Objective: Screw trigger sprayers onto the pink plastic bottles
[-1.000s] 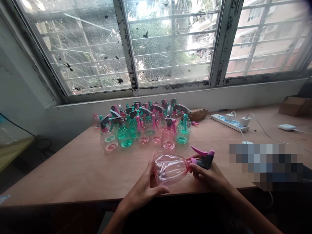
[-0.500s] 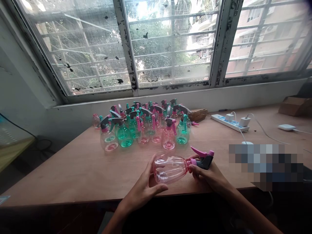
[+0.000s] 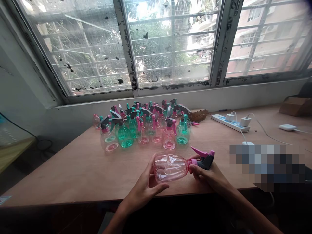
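Observation:
A clear pink spray bottle [image 3: 172, 167] lies sideways between my hands, above the table's front part. My left hand [image 3: 146, 185] cups its base, the thumb along the lower side and fingers showing through the plastic behind. At the neck, my right hand [image 3: 206, 174] grips the pink collar below the black and pink trigger head [image 3: 206, 159], whose pink lever points up and left. Beyond them stand several pink and green spray bottles in a tight group, among them a pink bottle [image 3: 168, 138] and a green bottle [image 3: 182, 133] at the front.
On the right of the wooden table [image 3: 73, 172] lie a white power strip [image 3: 230, 123] with plugs and cables, and a white adapter [image 3: 287, 127]. A cardboard box [image 3: 296, 105] sits at the far right. Crumpled brown cardboard [image 3: 198, 115] lies behind the bottles. A blurred patch covers the right edge.
Both hands keep the same hold on the spray bottle. Its body has tilted very slightly nearer to level; the other bottles stand as before.

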Action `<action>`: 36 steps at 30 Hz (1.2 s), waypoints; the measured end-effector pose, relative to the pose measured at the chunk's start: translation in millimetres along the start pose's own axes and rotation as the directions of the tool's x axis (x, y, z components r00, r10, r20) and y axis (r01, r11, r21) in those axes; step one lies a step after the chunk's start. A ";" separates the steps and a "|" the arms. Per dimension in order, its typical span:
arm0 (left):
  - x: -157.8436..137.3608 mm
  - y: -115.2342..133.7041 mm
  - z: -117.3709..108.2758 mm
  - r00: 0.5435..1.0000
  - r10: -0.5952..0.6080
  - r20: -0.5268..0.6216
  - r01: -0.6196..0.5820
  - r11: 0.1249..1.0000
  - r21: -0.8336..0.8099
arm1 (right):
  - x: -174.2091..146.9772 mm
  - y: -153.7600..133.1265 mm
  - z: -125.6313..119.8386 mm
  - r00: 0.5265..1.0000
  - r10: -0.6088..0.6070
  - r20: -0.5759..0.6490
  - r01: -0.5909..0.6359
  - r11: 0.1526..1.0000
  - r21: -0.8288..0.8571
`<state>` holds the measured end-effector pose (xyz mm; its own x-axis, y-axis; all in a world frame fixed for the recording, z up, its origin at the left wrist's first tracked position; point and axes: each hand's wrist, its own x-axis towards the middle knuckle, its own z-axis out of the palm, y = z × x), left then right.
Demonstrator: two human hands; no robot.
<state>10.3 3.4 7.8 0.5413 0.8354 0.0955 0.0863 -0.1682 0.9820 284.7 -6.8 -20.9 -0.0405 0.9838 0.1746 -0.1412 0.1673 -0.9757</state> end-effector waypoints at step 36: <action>2.0 -7.5 -3.6 0.986 0.125 -0.108 -0.086 0.948 0.307 | 1.2 1.0 -0.7 1.000 0.013 -0.001 -0.013 1.000 0.022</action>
<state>7.7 8.2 1.2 0.4541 0.8596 0.2341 0.2920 -0.3919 0.8725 285.2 -5.4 -21.8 -0.0413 0.9859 0.1620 -0.1627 0.1533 -0.9747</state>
